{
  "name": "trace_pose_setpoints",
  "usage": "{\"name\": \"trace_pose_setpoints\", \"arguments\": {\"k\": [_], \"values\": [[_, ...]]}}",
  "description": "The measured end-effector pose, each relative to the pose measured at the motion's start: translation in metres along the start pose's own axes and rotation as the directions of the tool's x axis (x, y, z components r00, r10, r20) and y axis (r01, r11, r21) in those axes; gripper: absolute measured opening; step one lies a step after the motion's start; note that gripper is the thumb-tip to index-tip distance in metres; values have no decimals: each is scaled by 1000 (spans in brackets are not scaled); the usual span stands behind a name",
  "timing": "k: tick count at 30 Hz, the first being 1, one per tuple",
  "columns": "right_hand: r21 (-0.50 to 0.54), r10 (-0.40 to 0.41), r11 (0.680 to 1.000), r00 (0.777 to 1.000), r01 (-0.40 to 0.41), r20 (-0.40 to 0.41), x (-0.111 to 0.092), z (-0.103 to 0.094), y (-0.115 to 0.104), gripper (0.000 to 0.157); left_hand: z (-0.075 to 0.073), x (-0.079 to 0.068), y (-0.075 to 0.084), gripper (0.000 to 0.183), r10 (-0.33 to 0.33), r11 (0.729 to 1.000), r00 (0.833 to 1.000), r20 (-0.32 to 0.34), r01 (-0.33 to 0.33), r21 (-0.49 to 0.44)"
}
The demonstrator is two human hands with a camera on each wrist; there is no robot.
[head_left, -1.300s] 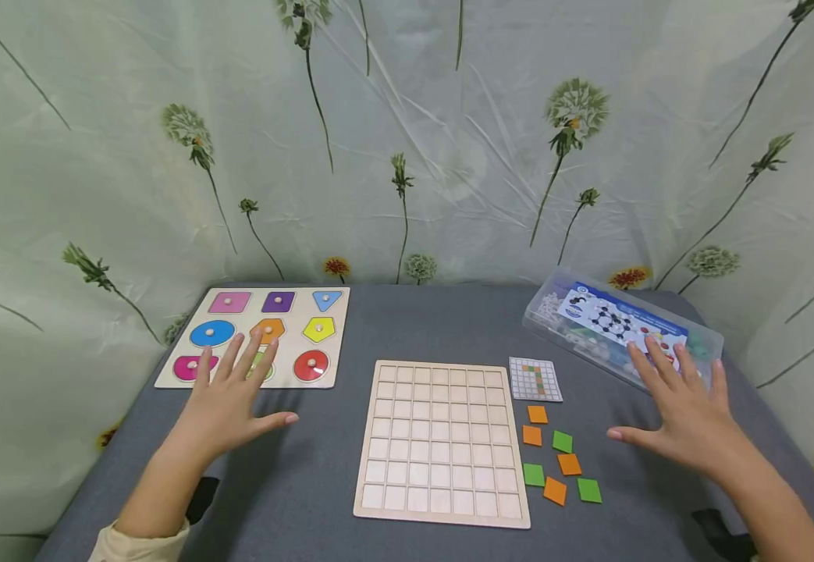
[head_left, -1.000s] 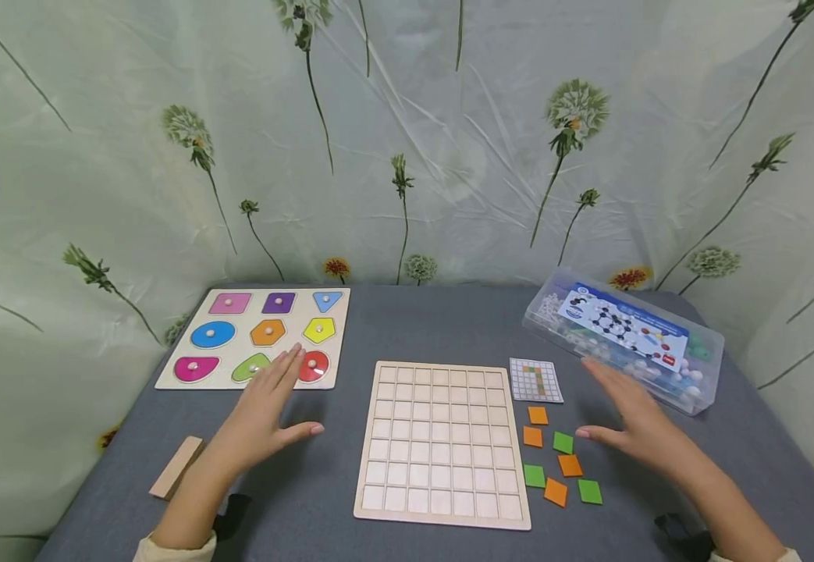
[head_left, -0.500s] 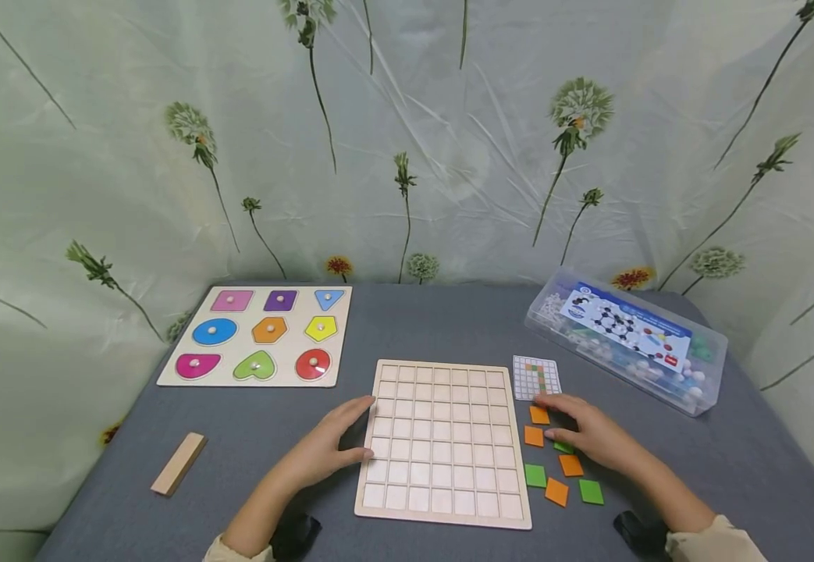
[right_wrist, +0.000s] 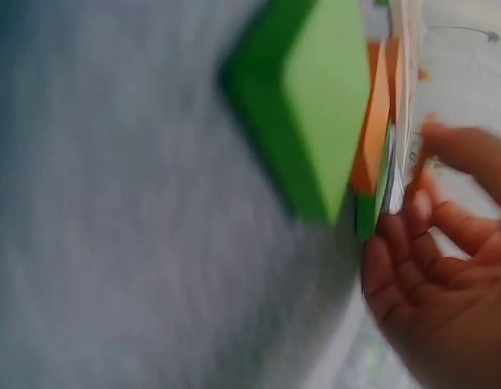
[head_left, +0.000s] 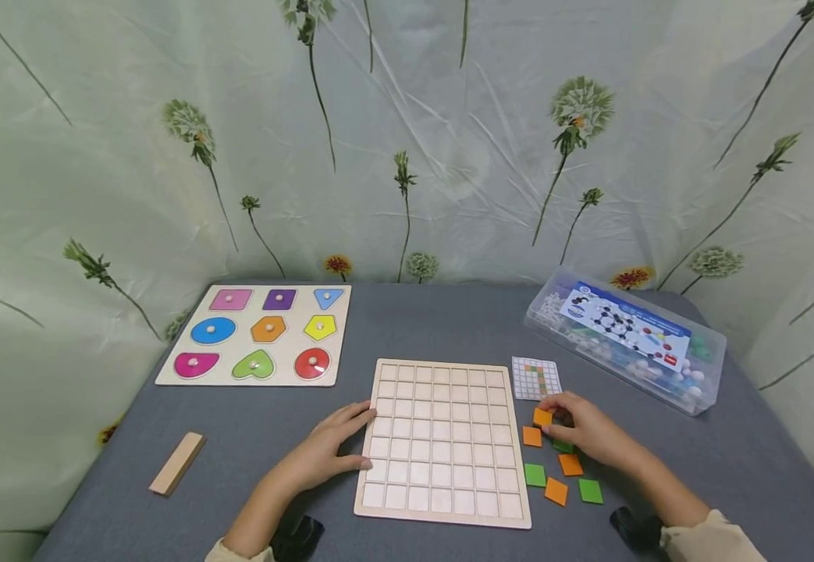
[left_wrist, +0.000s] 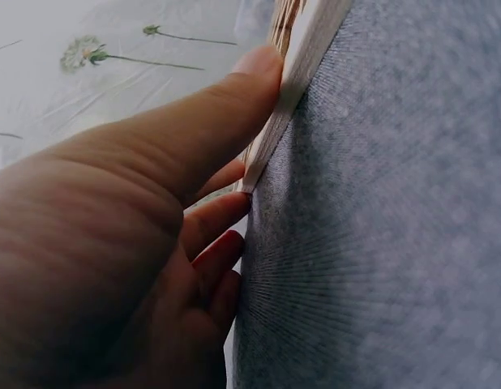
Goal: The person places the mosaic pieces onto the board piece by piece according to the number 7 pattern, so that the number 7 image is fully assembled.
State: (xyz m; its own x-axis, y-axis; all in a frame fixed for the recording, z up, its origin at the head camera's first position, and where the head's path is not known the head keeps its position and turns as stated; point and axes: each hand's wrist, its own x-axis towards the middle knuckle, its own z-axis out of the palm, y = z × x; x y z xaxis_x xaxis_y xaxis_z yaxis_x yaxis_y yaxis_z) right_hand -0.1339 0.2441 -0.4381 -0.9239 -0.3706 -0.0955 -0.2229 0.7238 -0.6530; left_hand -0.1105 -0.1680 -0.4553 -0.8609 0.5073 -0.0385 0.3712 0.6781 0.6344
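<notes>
A pale wooden grid board point(head_left: 442, 445) lies flat on the table with its squares bare. My left hand point(head_left: 325, 453) touches its left edge with thumb and fingertips; the left wrist view shows the thumb point(left_wrist: 254, 73) against the board's edge point(left_wrist: 303, 69). Between thumb and fingers, my right hand point(head_left: 592, 429) pinches an orange square tile point(head_left: 542, 417), tilted up over the loose tiles. Around it lie an orange tile point(head_left: 532, 436), a partly hidden green tile point(head_left: 563, 446) and several more. A small pattern card point(head_left: 536, 378) sits just beyond that hand.
A shape puzzle board point(head_left: 294, 367) with knobbed pieces lies at the back left. Nearer on the left is a wooden block point(head_left: 177, 464). A clear plastic box point(head_left: 624, 339) with a blue-and-white label stands at the back right, before a flowered curtain point(head_left: 449, 156).
Both hands have come down and inward from above the table. The left reached the board's left edge; the right reached the tiles and picked up an orange one.
</notes>
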Motion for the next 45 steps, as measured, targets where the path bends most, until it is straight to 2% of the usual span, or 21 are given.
{"name": "trace_pose_setpoints", "arguments": {"k": [6,11,15,20,24,29,36,41,45], "values": [[37,-102,994,992,105,-74,5,-12,-22,29,-1,0,-1,75,14,1000,1000,16,-14,25],[59,-240,966,960,251,-147,21,-13,-52,29,2,-1,-3,78,25,998,1000,12,-25,52],[102,-284,947,942,305,-181,41,1,-78,31,4,-2,-4,81,30,997,1000,-4,-30,71],[184,-269,936,946,301,-178,69,31,-97,33,6,-3,-3,82,19,997,1000,-13,-18,79],[208,-251,939,959,274,-130,87,53,-98,29,6,-2,-3,82,32,996,999,-13,-30,89],[133,-238,960,969,246,-69,99,70,-92,26,6,-1,-3,81,60,994,998,-27,-57,92],[8,-288,958,958,288,-4,105,76,-89,26,6,-1,-4,81,54,994,998,-30,-51,96],[19,-292,956,956,291,18,104,77,-88,28,7,-1,-4,83,12,997,1000,-11,-11,76],[32,-302,953,952,301,39,103,75,-88,29,7,-1,-5,82,9,998,1000,-18,-8,68]]}}
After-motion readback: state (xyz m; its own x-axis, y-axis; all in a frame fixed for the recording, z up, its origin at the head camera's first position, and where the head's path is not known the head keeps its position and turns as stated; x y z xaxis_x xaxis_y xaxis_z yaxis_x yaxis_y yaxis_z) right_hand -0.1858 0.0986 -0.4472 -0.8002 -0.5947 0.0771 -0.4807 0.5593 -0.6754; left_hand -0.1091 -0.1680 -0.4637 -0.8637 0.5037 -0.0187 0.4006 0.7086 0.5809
